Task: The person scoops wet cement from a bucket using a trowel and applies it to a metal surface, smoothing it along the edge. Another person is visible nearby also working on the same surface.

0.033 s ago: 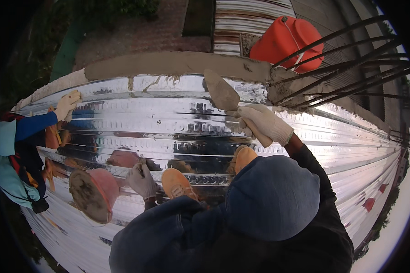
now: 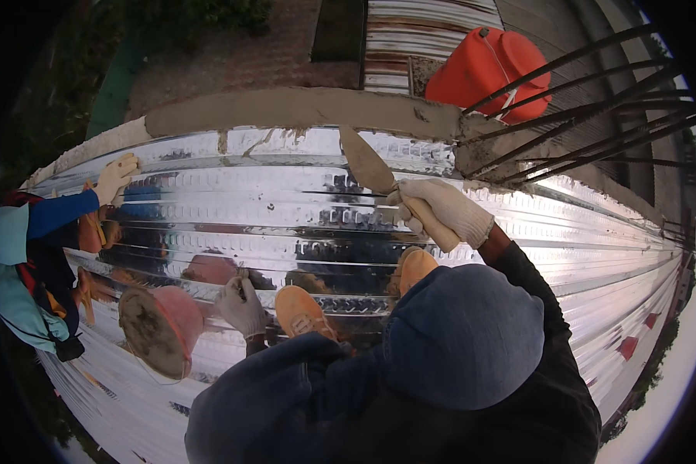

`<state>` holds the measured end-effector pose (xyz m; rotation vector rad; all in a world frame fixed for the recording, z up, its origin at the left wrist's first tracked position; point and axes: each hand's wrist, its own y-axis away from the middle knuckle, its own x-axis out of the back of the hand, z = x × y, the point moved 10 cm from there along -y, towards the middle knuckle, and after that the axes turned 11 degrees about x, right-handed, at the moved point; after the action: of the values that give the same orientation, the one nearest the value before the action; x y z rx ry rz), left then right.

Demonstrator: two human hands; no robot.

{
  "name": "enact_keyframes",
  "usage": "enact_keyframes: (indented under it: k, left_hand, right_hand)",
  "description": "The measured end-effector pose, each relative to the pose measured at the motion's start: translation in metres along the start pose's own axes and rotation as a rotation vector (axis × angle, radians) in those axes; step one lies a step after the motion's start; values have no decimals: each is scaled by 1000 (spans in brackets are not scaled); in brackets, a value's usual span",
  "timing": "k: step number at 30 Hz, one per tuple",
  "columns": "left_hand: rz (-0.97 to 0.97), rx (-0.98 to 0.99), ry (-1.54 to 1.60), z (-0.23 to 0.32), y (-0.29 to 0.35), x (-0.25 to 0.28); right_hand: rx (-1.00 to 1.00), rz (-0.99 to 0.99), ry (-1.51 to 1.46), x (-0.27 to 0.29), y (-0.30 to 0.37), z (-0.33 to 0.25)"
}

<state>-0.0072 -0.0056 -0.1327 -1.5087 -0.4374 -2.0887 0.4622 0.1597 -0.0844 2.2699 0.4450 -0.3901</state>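
Note:
My right hand (image 2: 448, 207), in a pale knit glove, is wrapped round the wooden handle of a pointed trowel (image 2: 367, 164). The trowel's mortar-smeared blade points away and left, its tip close to the near side of a wet mortar-topped wall edge (image 2: 286, 108). Lower down on the left, my gloved left hand (image 2: 242, 308) is closed in front of my knee; a small dark bit shows at its fingertips, too unclear to name. Left of that hand, a red bucket (image 2: 182, 321) of grey mortar leans toward the left.
Shiny ribbed metal decking (image 2: 278, 197) lies under my orange shoes (image 2: 301, 309). Bent rebar (image 2: 595, 100) juts out at the upper right, before a large red container (image 2: 472, 73) beyond the wall. At the left a co-worker's gloved hand (image 2: 116, 176) rests near the wall.
My right hand has turned the trowel, so its blade looks narrower and sits slightly further left. The left hand and the bucket stay where they were.

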Motion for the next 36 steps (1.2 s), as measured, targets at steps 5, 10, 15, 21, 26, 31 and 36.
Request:
enact_keyframes:
  k: [5, 10, 15, 21, 26, 31, 36]
  left_hand:
    - [-19, -6, 37, 14, -7, -14]
    - [-11, -9, -35, 8, -7, -15]
    - [25, -9, 9, 11, -2, -7]
    - [25, 7, -14, 10, -3, -11]
    - [21, 13, -10, 8, -3, -12]
    - [15, 12, -17, 6, -3, -15]
    - [42, -8, 12, 7, -3, -3]
  right_hand:
    - [-37, -91, -621, -21, -26, 3]
    - [8, -67, -924, -11, -15, 0]
    - [127, 60, -998, 32, 33, 6]
    - [290, 283, -967, 93, 77, 23]
    - [313, 328, -827, 76, 77, 30]
    - [322, 474, -445, 78, 65, 21]
    - [412, 658, -435, 74, 35, 11]
